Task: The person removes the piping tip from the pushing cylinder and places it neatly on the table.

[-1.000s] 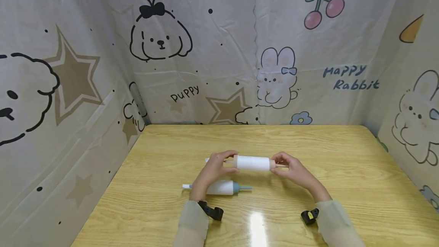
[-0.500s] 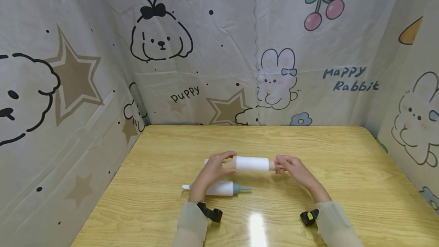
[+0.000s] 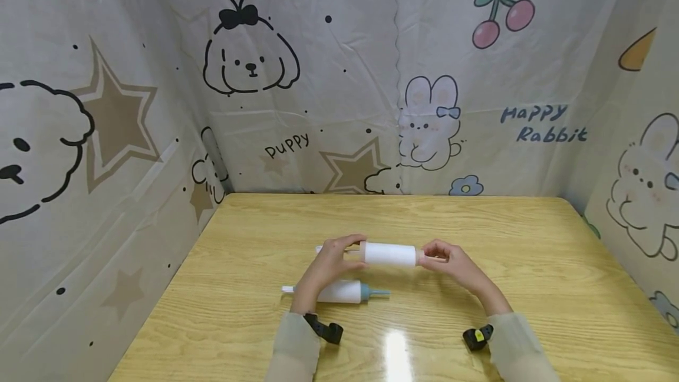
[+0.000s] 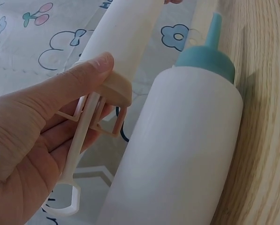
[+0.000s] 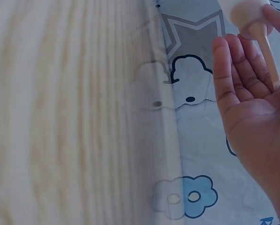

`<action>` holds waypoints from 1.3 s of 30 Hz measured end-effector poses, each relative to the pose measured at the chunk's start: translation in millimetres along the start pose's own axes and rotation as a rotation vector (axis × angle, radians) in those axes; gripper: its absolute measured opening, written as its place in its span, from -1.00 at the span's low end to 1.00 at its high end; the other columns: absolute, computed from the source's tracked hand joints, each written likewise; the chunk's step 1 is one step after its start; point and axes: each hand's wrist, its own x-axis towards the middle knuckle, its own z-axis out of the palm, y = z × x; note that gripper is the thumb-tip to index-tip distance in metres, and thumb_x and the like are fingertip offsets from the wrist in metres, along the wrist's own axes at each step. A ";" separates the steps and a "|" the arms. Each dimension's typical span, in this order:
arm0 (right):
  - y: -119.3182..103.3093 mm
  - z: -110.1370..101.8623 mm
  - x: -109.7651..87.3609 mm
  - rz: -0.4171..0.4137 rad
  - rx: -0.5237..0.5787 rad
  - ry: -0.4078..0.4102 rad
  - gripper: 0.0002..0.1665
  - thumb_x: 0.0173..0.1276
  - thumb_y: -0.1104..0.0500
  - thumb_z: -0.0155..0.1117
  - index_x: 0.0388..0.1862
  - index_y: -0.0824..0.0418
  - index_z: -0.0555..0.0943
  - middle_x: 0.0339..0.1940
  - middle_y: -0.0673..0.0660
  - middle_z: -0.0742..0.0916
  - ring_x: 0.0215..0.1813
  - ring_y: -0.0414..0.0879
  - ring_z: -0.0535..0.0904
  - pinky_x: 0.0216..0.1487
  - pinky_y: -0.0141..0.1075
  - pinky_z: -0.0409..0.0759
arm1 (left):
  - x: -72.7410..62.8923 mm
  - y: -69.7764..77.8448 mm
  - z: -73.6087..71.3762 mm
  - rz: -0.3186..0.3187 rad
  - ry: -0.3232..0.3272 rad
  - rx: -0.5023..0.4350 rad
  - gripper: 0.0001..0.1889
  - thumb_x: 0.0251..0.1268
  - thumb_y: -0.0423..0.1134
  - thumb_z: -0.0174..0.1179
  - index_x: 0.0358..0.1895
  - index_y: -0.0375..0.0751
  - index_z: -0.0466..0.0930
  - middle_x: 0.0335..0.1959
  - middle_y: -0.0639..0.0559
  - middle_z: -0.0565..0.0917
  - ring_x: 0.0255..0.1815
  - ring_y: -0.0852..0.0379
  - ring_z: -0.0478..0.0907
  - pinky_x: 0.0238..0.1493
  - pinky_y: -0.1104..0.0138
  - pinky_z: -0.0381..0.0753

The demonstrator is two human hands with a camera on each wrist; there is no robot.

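A white plunger syringe with peach ends (image 3: 389,254) is held level above the table between both hands. My left hand (image 3: 330,261) grips its plunger end. In the left wrist view the thumb presses the peach collar (image 4: 116,89), beside the finger loops, and the white plunger rod (image 4: 82,136) ends in a ring. My right hand (image 3: 455,262) pinches the peach nozzle cap at the other end. The right wrist view shows the thumb against that cap (image 5: 252,21), with the tapered nozzle (image 5: 268,56) pointing over the palm. Below lies a second white syringe with a teal cap (image 3: 342,292), partly hidden behind the left wrist.
The wood-grain table (image 3: 530,287) reaches back to a printed cloth screen (image 3: 345,75), which also rises along both sides. A black camera sits on the left wrist (image 3: 331,332) and another on the right wrist (image 3: 477,338).
My right hand turned over the cap with its fingers gathered half a second ago, and now its fingers spread back round it. The left hand and both syringes stay nearly in place.
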 end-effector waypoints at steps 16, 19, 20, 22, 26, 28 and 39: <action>-3.5 2.6 -0.6 -0.153 -0.076 0.042 -0.63 0.37 0.15 0.31 0.10 0.23 0.51 0.09 0.22 0.64 0.11 -0.13 0.57 0.15 -0.22 0.60 | -1.0 -1.7 -1.0 -0.003 0.007 0.013 -0.41 0.17 -0.19 0.39 0.30 -0.10 0.49 0.29 -0.09 0.57 0.16 -0.12 0.63 0.15 0.10 0.66; -6.1 2.7 -0.7 -0.103 -0.061 0.038 -0.63 0.49 0.10 0.15 0.15 0.27 0.48 0.13 0.25 0.62 0.09 -0.15 0.54 0.13 -0.14 0.60 | -1.1 -1.3 -1.2 -0.001 0.010 0.006 -0.42 0.17 -0.19 0.38 0.30 -0.10 0.49 0.29 -0.10 0.57 0.16 -0.13 0.62 0.16 0.08 0.65; -6.9 2.5 -0.7 -0.078 -0.058 0.040 -0.64 0.53 0.07 0.08 0.13 0.28 0.49 0.09 0.24 0.63 0.05 -0.18 0.54 0.10 -0.13 0.60 | -1.0 -1.1 -1.2 0.000 0.010 0.004 -0.42 0.17 -0.20 0.38 0.30 -0.11 0.49 0.29 -0.10 0.57 0.17 -0.13 0.62 0.16 0.08 0.65; -7.9 2.2 -0.4 -0.037 -0.057 0.038 -0.60 0.59 0.02 -0.04 0.08 0.32 0.52 -0.03 0.23 0.67 -0.06 -0.19 0.58 0.04 -0.14 0.61 | -0.9 -0.7 -1.3 0.004 0.011 0.000 -0.42 0.18 -0.19 0.38 0.30 -0.12 0.49 0.29 -0.10 0.58 0.17 -0.13 0.62 0.16 0.08 0.65; -7.8 1.6 0.7 0.001 -0.031 0.022 -0.52 0.61 0.01 -0.10 -0.12 0.39 0.60 -0.32 0.19 0.72 -0.29 -0.10 0.63 -0.14 -0.17 0.66 | -1.0 -0.7 -0.5 0.006 0.012 0.010 -0.42 0.17 -0.19 0.39 0.30 -0.11 0.49 0.28 -0.09 0.58 0.15 -0.09 0.64 0.15 0.11 0.66; -7.0 1.9 1.3 -0.001 -0.017 0.007 -0.52 0.60 0.02 -0.07 -0.16 0.40 0.62 -0.38 0.18 0.73 -0.34 -0.05 0.64 -0.19 -0.17 0.68 | -1.2 -1.1 -0.1 0.006 0.013 0.015 -0.42 0.17 -0.19 0.39 0.29 -0.10 0.49 0.28 -0.08 0.58 0.15 -0.08 0.64 0.14 0.12 0.67; -2.2 3.8 -0.7 -0.011 0.004 0.006 -0.66 0.43 0.06 0.24 0.02 0.27 0.54 0.04 0.20 0.65 0.11 -0.02 0.58 0.10 -0.12 0.65 | -1.3 -2.9 -1.4 0.002 0.010 0.013 -0.42 0.16 -0.19 0.39 0.29 -0.10 0.49 0.28 -0.10 0.59 0.13 -0.09 0.65 0.13 0.10 0.67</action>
